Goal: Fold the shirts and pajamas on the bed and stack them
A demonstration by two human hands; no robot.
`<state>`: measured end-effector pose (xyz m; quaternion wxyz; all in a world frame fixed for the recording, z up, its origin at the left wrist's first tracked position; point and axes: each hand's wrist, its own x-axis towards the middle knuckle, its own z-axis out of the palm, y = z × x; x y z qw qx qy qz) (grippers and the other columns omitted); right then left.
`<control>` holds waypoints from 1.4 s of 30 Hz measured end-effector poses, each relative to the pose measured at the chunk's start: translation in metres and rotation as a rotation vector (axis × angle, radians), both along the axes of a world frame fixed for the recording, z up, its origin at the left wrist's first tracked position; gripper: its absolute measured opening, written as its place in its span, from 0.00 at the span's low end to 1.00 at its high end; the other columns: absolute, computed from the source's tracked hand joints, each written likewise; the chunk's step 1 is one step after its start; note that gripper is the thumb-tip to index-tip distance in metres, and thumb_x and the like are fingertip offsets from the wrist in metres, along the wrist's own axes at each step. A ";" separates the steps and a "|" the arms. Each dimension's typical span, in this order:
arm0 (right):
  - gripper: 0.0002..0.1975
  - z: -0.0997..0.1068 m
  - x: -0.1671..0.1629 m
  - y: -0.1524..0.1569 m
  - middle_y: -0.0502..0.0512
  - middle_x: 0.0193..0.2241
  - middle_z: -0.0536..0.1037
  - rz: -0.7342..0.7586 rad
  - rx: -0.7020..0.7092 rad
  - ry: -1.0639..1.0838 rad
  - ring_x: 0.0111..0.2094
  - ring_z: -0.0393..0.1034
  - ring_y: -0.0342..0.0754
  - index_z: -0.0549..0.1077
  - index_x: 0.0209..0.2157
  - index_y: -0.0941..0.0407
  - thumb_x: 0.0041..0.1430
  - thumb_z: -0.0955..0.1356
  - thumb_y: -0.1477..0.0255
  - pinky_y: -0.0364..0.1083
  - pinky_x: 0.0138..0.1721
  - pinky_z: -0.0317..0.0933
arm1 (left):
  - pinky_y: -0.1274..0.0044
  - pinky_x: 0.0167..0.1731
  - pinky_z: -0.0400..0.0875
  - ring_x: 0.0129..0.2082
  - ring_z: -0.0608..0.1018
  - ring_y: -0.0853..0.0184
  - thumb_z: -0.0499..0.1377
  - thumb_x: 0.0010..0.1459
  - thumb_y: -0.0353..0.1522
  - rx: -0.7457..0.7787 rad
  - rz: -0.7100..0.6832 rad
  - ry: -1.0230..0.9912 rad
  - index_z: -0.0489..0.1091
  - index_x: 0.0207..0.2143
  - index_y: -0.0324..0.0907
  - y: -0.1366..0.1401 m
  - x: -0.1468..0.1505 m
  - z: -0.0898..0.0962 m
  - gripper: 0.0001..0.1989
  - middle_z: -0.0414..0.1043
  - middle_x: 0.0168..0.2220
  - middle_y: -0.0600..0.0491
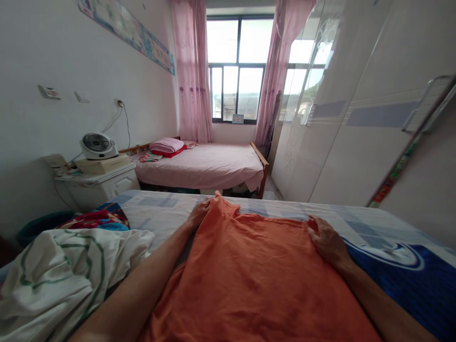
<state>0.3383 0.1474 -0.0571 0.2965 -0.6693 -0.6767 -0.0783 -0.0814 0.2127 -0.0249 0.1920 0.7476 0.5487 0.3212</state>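
Observation:
An orange T-shirt (256, 266) lies spread over the near bed, its neckline toward the far side and its lower part running out of view at the bottom. At its far left corner my left hand (200, 213) is closed on the cloth, which rises in a small peak there; some fingers are hidden behind the fabric. My right hand (327, 238) grips the far right edge of the T-shirt with curled fingers. Beside my right forearm lies a dark blue garment (409, 275) with a white curved pattern. White cloth with green lines (67, 266) is heaped left of my left forearm.
The near bed has a blue-and-white checked sheet (156, 202). Red and blue patterned cloth (101, 219) lies at its left. Beyond are a pink-covered bed (221, 164), a nightstand (110, 183) with a fan (98, 145), and tall wardrobe doors (331, 156) along the right.

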 end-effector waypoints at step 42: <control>0.15 0.027 0.014 -0.206 0.55 0.41 0.79 0.306 -0.140 -0.017 0.41 0.75 0.53 0.75 0.37 0.50 0.57 0.62 0.58 0.50 0.41 0.70 | 0.76 0.44 0.70 0.43 0.76 0.65 0.48 0.63 0.32 0.252 -0.118 0.213 0.72 0.35 0.42 -0.268 -0.047 0.034 0.13 0.75 0.42 0.49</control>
